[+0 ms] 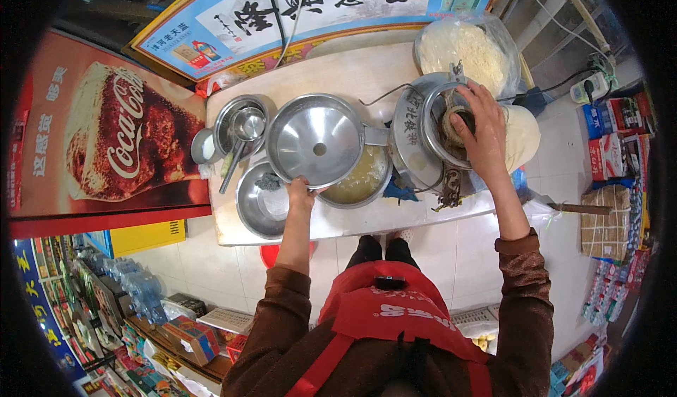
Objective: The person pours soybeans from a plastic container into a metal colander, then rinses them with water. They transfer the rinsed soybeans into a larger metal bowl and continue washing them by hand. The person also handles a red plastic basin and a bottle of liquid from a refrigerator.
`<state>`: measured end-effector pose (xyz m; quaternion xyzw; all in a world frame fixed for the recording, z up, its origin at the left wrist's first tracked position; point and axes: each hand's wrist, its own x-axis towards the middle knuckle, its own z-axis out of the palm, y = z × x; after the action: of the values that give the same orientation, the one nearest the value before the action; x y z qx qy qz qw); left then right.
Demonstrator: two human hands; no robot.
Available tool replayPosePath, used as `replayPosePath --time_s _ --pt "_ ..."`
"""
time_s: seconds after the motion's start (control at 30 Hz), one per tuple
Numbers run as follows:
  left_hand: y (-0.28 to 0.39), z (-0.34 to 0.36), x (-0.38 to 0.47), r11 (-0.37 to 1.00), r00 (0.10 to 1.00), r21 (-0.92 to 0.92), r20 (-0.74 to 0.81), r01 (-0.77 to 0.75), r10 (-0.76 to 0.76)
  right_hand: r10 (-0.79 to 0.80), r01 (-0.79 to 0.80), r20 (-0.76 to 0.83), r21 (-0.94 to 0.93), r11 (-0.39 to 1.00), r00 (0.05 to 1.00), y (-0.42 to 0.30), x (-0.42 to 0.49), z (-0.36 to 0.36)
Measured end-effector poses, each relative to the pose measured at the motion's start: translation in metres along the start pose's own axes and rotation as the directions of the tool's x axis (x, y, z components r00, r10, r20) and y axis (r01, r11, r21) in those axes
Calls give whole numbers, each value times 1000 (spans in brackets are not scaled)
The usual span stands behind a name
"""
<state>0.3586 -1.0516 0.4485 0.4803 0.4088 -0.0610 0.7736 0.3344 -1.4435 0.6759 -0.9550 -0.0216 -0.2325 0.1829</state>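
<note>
My left hand (300, 193) grips the near rim of a wide stainless steel hopper (296, 132) with a round hole in its middle. Under and behind the hopper's right side is a steel basin of yellowish liquid (362, 180), partly hidden. My right hand (484, 130) reaches into the open round mouth of a metal grinding machine (412, 132). Its thumb and fingers lie spread over a pale, worn ring (452, 116) inside; whether they grip it is unclear. The machine's short spout (376, 136) points left towards the hopper.
Left on the table (344, 74) stand a steel bowl with a ladle (248, 124), a small cup (205, 147) and a bowl (251, 206) holding a dark scrubber (268, 181). A plastic-lined basin of pale crumbly matter (476, 53) sits behind the machine. A red drinks cooler (116, 132) borders the left side.
</note>
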Motion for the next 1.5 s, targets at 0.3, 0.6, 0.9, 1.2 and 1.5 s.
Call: replayPosePath --time_s 0.3,0.6,0.9,1.2,1.5 --pt "-40 -18 19 997 997 49 -47 -60 62 27 -27 21 25 999 999 -4 3 -1" --pt "-79 2 4 166 632 729 429 -665 646 45 -45 7 45 998 999 -3 3 0" --pt "-54 14 6 56 613 690 598 -721 517 31 -31 9 7 999 999 1 2 2" --pt "-100 -31 37 252 727 776 348 -577 592 20 -20 -12 -21 1000 1000 -1 1 2" --pt "-64 -3 39 142 603 757 376 -638 704 9 -10 -10 -10 1000 1000 -1 1 1"
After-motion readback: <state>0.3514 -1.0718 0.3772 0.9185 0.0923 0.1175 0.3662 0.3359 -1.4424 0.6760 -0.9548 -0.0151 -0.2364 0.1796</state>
